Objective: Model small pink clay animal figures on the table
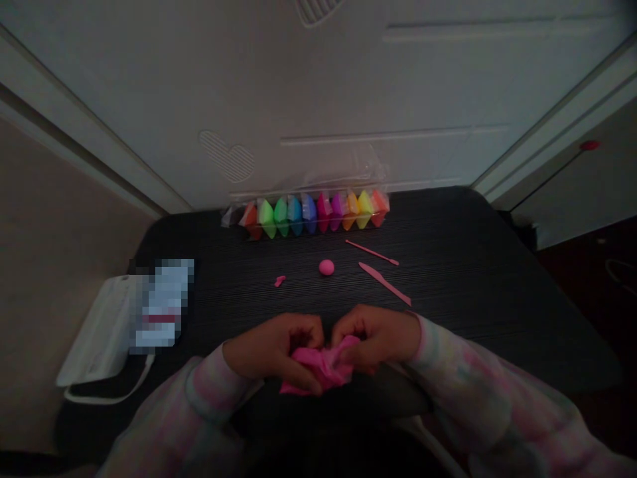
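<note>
My left hand [279, 348] and my right hand [373, 338] meet low in front of me, above the table's near edge. Both are closed on a crumpled pink clay packet [326, 365], thumbs on its near side; its glossy folds look like thin plastic. Just beyond the hands, a smooth pink clay ball [326, 267] rests on the dark table. To its left lies a small irregular pink clay scrap [280, 281]. Right of the ball are a pink plastic clay knife [385, 283] and a thinner pink modelling stick [372, 252], both lying slantwise.
Along the back of the dark table [448, 265] stands a row of colourful clay packets [309, 214] in clear plastic, against a white panel [318, 86]. At left, a white power bank [99, 332] with a cable [114, 400] sits beside a phone-like object [166, 302] with a blurred screen.
</note>
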The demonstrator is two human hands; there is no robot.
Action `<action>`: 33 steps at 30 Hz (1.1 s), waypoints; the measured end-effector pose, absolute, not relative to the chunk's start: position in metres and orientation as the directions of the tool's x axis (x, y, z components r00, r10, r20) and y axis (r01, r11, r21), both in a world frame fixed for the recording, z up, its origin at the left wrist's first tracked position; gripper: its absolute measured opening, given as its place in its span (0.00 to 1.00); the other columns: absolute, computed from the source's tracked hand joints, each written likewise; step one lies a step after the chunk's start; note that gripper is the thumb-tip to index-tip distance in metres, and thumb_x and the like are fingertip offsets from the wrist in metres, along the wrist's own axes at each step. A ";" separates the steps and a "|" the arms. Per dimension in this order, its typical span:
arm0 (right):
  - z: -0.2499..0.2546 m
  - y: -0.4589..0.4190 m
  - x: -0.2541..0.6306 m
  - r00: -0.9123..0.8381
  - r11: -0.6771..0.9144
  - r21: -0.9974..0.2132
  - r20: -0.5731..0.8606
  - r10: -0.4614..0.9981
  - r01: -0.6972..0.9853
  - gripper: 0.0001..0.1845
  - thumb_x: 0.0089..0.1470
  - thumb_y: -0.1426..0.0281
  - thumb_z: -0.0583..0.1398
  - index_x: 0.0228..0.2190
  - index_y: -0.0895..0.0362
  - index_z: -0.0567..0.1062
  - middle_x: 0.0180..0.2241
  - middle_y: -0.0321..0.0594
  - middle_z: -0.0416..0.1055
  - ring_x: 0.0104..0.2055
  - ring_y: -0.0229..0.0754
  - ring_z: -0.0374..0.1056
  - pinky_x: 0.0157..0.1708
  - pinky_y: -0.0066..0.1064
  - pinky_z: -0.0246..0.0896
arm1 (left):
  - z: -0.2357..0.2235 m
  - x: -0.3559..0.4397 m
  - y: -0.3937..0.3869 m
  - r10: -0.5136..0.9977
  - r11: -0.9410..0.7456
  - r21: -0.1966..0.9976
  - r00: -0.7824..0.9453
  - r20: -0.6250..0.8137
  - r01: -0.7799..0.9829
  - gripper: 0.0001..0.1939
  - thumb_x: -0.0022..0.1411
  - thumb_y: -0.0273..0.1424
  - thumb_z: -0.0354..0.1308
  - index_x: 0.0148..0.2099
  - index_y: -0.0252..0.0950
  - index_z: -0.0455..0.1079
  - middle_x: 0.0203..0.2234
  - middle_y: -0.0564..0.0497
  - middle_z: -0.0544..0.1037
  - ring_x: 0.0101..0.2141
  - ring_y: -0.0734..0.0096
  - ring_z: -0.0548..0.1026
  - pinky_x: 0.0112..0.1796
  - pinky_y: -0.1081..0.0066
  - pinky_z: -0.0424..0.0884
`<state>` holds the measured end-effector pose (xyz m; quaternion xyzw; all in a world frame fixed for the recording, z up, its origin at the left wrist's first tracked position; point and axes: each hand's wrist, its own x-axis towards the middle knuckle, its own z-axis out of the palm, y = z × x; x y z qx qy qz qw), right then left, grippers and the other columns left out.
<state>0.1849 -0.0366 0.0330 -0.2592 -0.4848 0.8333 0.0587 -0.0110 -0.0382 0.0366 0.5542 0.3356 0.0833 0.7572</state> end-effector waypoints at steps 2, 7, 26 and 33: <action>0.035 -0.036 0.187 -0.841 -0.529 -0.842 -0.359 0.405 0.104 0.09 0.43 0.67 0.60 0.24 0.61 0.68 0.13 0.26 0.61 0.13 0.26 0.53 0.14 0.19 0.48 | 0.036 -0.013 -0.037 0.485 0.361 0.898 0.773 -0.410 0.249 0.24 0.34 0.34 0.69 0.22 0.35 0.53 0.19 0.60 0.61 0.22 0.81 0.57 0.22 0.78 0.54; 0.037 -0.034 0.195 -0.738 -0.463 -0.880 -0.243 0.629 -0.105 0.14 0.47 0.62 0.60 0.23 0.61 0.67 0.14 0.29 0.63 0.14 0.28 0.55 0.15 0.22 0.49 | 0.034 -0.018 -0.033 0.459 0.345 0.906 0.798 -0.390 0.245 0.24 0.34 0.33 0.69 0.22 0.35 0.53 0.20 0.60 0.61 0.22 0.82 0.57 0.21 0.78 0.53; 0.038 -0.035 0.189 -0.593 0.143 -0.985 0.056 0.803 0.100 0.05 0.51 0.72 0.58 0.29 0.61 0.73 0.30 0.39 0.71 0.33 0.35 0.66 0.35 0.28 0.61 | 0.025 -0.015 -0.025 0.711 0.599 0.779 0.572 -0.409 -0.186 0.18 0.44 0.39 0.65 0.29 0.31 0.64 0.21 0.56 0.65 0.20 0.82 0.59 0.21 0.79 0.54; 0.034 -0.036 0.187 -0.590 0.264 -0.958 0.148 0.793 0.115 0.07 0.50 0.74 0.58 0.31 0.62 0.76 0.29 0.42 0.74 0.32 0.34 0.69 0.34 0.25 0.63 | 0.022 -0.014 -0.025 0.652 0.715 0.651 0.579 -0.490 -0.255 0.13 0.46 0.33 0.64 0.28 0.30 0.66 0.20 0.54 0.67 0.20 0.81 0.64 0.20 0.81 0.60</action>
